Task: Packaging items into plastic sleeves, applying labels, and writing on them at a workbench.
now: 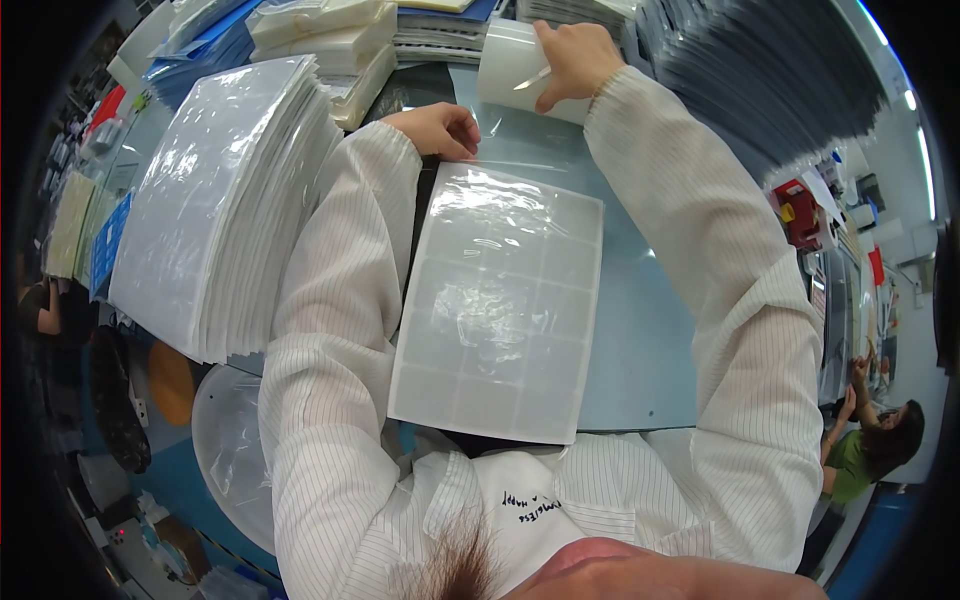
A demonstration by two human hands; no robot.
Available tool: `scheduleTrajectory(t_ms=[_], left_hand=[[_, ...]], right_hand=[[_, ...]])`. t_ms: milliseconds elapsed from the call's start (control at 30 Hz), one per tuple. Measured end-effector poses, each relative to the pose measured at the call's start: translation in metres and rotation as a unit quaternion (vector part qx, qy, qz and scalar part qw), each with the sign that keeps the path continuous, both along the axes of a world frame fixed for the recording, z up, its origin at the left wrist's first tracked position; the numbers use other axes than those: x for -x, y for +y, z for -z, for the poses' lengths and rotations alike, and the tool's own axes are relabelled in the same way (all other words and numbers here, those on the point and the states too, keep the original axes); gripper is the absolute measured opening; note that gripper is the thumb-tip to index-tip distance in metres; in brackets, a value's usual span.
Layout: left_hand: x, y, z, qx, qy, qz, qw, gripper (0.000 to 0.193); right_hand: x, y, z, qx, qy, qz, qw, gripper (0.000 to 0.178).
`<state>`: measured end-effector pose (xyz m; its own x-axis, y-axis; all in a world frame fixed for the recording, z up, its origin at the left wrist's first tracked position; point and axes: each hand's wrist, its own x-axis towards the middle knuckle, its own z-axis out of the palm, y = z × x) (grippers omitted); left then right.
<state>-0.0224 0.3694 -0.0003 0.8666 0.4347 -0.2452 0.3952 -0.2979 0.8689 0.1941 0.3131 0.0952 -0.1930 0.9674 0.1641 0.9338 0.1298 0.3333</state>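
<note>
A pale translucent sheet (490,310), marked into a grid of rectangles, lies on the blue-grey tabletop between my forearms. Glare shows on its glossy surface. At the far side of the table my right hand (578,62) grips a roll of clear film (510,68), thumb below and fingers over the top. Just beyond the sheet's far left corner is my left hand (440,130), its fingers curled together in a pinch at what looks like the film's edge. The film is so transparent that its exact extent is hard to see.
A tall stack of glossy white sheets (215,200) stands left of my left arm. Cream-coloured bundles (325,45) sit at the back left, and dark grey sheets (755,80) pile up at the back right. A white round tub (230,440) is below on the left. A person in green (855,465) is far right.
</note>
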Motion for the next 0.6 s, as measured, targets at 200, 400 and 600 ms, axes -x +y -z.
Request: scheduleTrajectory(t_ms=[200, 400, 600], left_hand=[[-0.002, -0.003, -0.011, -0.062, 0.09, 0.038, 0.993, 0.032], [0.005, -0.002, -0.016, -0.104, 0.062, 0.013, 0.993, 0.058], [0.009, -0.004, -0.015, -0.011, -0.052, -0.065, 0.997, 0.071]], right_hand=[[0.0, 0.003, -0.027, 0.028, 0.05, 0.0, 0.998, 0.079], [-0.013, -0.011, -0.017, -0.05, 0.101, -0.086, 0.99, 0.075], [-0.018, -0.026, 0.0, -0.16, 0.192, -0.118, 0.961, 0.068]])
